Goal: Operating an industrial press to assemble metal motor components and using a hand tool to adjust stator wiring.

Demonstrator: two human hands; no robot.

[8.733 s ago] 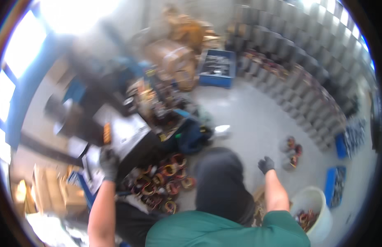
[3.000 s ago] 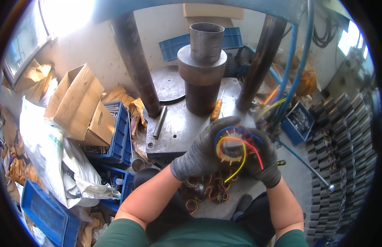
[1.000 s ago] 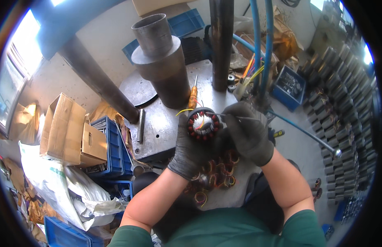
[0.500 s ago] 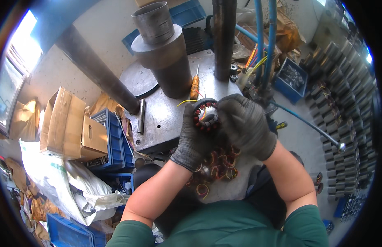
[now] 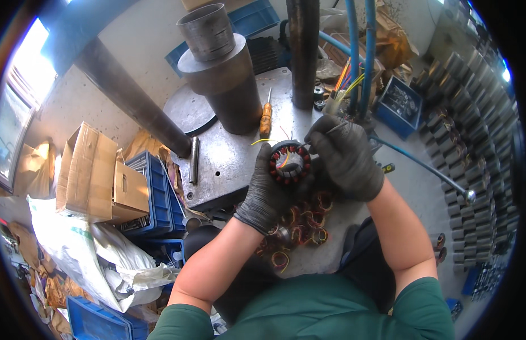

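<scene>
My left hand (image 5: 265,191), in a dark grey glove, is closed around a motor stator (image 5: 295,173). The stator is a round core with red windings around its ring, its open face turned up. A yellow and a red lead stick out from its far side. At the stator's right rim, my gloved right hand (image 5: 349,158) is closed in a pinch on a thin metal pick-like tool (image 5: 335,128). One end of it seems to touch or nearly touch the rim; the fingers hide part of it. Below my hands lie several more wound stators (image 5: 308,226) with coloured leads.
Ahead is a steel press table (image 5: 229,170) with a heavy stepped cylinder (image 5: 226,85), a wooden-handled screwdriver (image 5: 266,120) and a short steel rod (image 5: 194,160). Posts rise from it. Cartons (image 5: 87,170) and blue crates (image 5: 156,190) stand left; stacked metal cylinders (image 5: 464,170) line the right.
My right hand has drawn back a little to the right of the stator, and the thin tool now shows in it. The stator is tilted so more of its open face shows.
</scene>
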